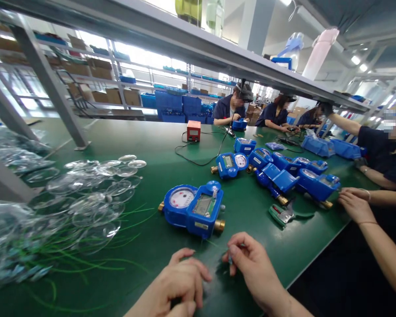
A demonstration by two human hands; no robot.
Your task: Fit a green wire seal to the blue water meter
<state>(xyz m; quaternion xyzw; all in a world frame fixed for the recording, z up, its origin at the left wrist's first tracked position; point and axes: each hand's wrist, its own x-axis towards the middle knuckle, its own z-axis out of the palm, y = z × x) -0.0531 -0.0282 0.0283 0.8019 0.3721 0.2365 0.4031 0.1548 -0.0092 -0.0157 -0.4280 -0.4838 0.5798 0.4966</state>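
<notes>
My right hand (251, 264) is closed, its thumb and forefinger pinching a small blue wire seal (230, 259). A thin pale green strand runs from near these fingers towards the closest water meter. My left hand (181, 281) hovers over the green bench to the left, fingers loosely bent and apart, slightly blurred, with nothing visible in it. Just beyond both hands lies that blue water meter (191, 209), with a round dial, a small display window and brass ends. Neither hand visibly touches its body.
Clear round covers (102, 198) and green wires with blue-grey tabs (36, 264) lie left. Several more meters (280, 171) and green-handled pliers (284, 215) lie right, near a co-worker's hands (356, 204). A red box (193, 131) with cables stands behind. A shelf (218, 48) spans overhead.
</notes>
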